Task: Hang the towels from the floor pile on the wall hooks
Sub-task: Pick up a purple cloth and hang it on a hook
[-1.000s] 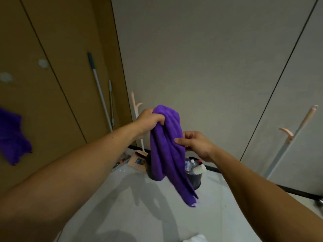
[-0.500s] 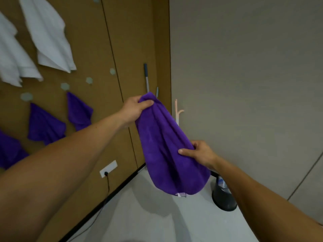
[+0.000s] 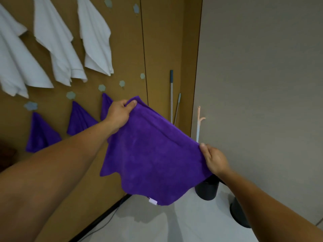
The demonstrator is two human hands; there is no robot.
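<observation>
We hold a purple towel (image 3: 153, 159) spread in the air before a brown wall (image 3: 157, 49), our left hand (image 3: 120, 114) pinching its upper corner and our right hand (image 3: 215, 159) gripping the lower one. White towels (image 3: 57, 42) and purple ones (image 3: 79, 119) hang from hooks (image 3: 101, 88) beside it.
</observation>
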